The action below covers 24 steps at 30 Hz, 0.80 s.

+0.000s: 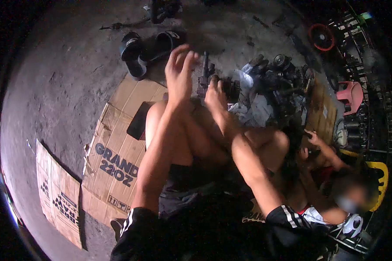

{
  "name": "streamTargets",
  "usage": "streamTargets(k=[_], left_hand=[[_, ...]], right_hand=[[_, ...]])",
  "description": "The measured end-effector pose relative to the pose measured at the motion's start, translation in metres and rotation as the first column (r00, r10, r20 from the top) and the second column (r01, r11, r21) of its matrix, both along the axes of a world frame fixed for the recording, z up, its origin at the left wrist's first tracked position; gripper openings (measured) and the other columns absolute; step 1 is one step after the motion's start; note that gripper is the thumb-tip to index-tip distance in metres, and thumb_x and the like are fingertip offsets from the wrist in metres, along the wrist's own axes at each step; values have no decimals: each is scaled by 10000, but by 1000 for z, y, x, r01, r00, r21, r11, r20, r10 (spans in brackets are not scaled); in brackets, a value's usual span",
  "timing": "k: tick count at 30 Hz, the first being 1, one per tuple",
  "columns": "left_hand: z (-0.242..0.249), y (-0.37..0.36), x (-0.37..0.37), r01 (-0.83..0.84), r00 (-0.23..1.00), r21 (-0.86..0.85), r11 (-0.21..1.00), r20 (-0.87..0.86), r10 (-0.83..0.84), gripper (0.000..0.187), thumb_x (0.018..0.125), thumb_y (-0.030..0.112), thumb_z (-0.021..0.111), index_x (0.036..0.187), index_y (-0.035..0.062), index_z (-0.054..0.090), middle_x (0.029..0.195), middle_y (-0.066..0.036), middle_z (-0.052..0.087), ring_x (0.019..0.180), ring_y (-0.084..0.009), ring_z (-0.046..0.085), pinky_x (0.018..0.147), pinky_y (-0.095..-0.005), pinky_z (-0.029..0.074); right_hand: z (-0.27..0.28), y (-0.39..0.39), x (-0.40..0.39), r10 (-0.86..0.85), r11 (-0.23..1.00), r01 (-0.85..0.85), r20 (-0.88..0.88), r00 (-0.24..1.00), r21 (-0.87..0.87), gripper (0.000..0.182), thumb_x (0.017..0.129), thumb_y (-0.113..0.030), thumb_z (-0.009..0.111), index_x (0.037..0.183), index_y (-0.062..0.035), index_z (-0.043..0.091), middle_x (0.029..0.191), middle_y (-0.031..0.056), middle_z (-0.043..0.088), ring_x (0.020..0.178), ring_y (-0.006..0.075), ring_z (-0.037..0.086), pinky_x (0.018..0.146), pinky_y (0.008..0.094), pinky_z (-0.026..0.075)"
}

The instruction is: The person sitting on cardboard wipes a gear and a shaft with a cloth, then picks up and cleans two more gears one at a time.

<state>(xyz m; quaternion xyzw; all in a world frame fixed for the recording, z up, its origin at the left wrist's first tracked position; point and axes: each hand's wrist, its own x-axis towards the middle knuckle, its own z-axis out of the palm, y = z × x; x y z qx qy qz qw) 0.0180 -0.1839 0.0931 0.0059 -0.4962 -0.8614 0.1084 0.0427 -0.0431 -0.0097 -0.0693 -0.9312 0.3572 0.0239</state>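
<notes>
In the head view, the left hand (179, 74) is raised, its blurred fingers bent and apart, near the rod (206, 61) of a dark metal part (202, 83), and the right hand (216, 95) has its fingers clamped on that part. It shows just beyond the far right corner of the cardboard sheet (114, 185) on the floor (74, 78), black sandals (131, 45) nearby

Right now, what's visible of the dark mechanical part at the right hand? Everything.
The dark mechanical part looks like dull, grimy metal: a blocky body with a slim rod pointing toward the top of the picture. A rounded, ridged piece to its right may belong to it. It is beyond the person's knees; the right hand has its fingers on it, hiding some. Its support and finer detail can't be made out.
</notes>
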Motion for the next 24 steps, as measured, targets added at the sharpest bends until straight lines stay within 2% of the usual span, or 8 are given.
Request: streamTargets(k=[2,5,7,10,14,18,23,24], left_hand=[[-16,14,-49,-111,991,-371,922,-109,75,344,935,195,639,1189,-25,570,992,-143,689,890,-194,649,809,-291,488],[-90,45,-102,-86,996,-633,769,-52,69,430,924,276,635,1221,-25,555,1012,-218,686,946,-334,668,831,-388,507],[-138,65,-117,61,995,-891,449,89,43,486,941,295,553,1303,-19,470,1021,-296,657,1001,-462,624,865,-493,486],[-147,80,-107,238,963,-795,557,269,-28,518,950,267,475,1373,-9,363,1019,-338,637,998,-510,596,868,-542,463],[-137,73,-100,225,972,-757,613,219,-86,580,930,196,475,1419,-5,237,1007,-372,620,979,-539,582,858,-558,455],[-133,73,-92,222,961,-730,646,278,-16,826,957,238,512,1496,-1,-66,1027,-362,630,994,-530,593,880,-524,466],[-164,74,-110,249,960,-570,783,254,-120,822,972,214,538,1496,-22,-50,1181,-382,571,1101,-492,578,973,-442,442],[-188,78,-121,220,969,-553,804,221,-113,804,970,200,540,1490,-41,-23,1219,-388,548,1122,-469,579,973,-418,445]], right_hand=[[-54,5,0,89,865,-69,-16,996,497,386,959,-134,400,1327,-28,447,980,267,620,850,455,644,723,532,538],[-24,12,11,54,874,-157,228,972,460,336,960,-163,398,1256,-32,491,822,208,655,734,430,658,668,516,547],[-8,16,24,200,830,-265,180,963,491,401,961,-192,417,1317,-10,434,751,213,663,689,436,652,655,511,545],[-35,22,3,263,871,-302,154,953,387,519,962,-213,450,1403,39,346,818,240,671,711,420,660,653,494,543],[-39,19,5,142,936,-208,237,961,285,546,960,-222,467,1408,57,329,826,237,674,719,406,664,650,492,541],[31,-5,11,139,939,-227,320,937,257,597,946,-261,505,1404,75,320,848,239,678,740,394,671,654,496,539],[-19,10,-9,141,948,-228,348,927,223,428,986,-351,462,1229,-3,519,927,256,682,795,435,665,664,521,526],[-27,7,-9,3,993,-48,390,921,106,421,979,-343,474,1226,-6,526,921,252,682,803,415,668,668,509,525]])
